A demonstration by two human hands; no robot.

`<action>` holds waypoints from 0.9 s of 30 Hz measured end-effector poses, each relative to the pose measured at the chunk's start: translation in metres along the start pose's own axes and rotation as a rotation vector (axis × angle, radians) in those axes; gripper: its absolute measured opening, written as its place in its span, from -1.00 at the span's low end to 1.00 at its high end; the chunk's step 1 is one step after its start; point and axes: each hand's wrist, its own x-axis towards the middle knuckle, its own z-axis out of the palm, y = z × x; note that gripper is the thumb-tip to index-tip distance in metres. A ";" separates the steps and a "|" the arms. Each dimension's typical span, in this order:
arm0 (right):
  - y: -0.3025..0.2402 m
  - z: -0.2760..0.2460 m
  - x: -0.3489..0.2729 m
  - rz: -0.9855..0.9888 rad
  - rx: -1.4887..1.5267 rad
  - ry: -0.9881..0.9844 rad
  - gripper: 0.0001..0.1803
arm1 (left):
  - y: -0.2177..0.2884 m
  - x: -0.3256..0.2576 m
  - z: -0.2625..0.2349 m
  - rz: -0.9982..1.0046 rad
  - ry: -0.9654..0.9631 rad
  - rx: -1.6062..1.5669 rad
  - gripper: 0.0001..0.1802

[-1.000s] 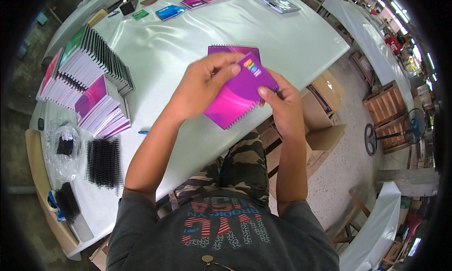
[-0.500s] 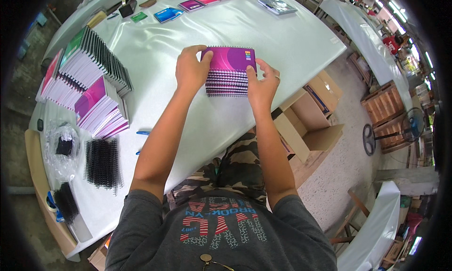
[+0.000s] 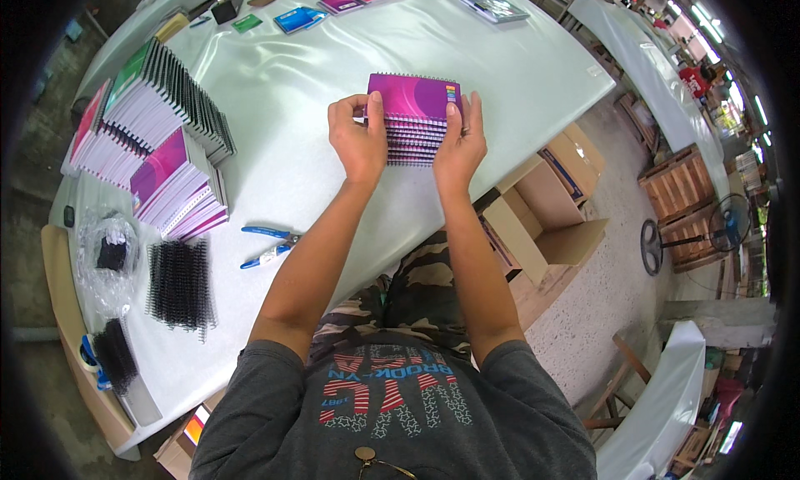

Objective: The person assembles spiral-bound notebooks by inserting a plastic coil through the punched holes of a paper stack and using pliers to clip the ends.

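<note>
A stack of purple-covered spiral notebooks lies on the white-covered table in front of me, its bound edges showing in rows on the near side. My left hand is closed on the stack's left side, thumb up against the top cover. On the opposite side my right hand presses in, its thumb at the cover's right edge and the fingers along the side. The stack is held between both palms. Blue-handled pliers lie to the left of my left forearm.
At left stand notebooks with green covers and purple-covered ones. Nearer are black spiral coils, a clear plastic bag and more coils. Colourful booklets lie at the far edge. Open cardboard boxes sit right of the table.
Both hands and the notebook stack have shifted slightly right. My left hand has turned so its thumb points up along the stack. The pliers show more fully beside my left forearm.
</note>
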 end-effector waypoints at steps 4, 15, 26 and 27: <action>-0.006 0.004 0.000 0.008 0.024 -0.009 -0.46 | -0.003 0.003 -0.010 -0.069 -0.024 -0.080 -0.74; -0.008 -0.059 -0.046 -0.003 0.080 -0.003 -0.53 | 0.005 0.091 -0.251 0.448 -0.011 0.885 -0.56; -0.076 -0.026 -0.121 1.268 1.181 -0.757 -0.53 | 0.048 -0.055 -0.232 0.644 -0.767 0.589 -0.55; -0.068 -0.026 -0.122 1.145 1.018 -0.796 -0.53 | 0.041 -0.066 -0.229 0.635 -0.767 0.583 -0.55</action>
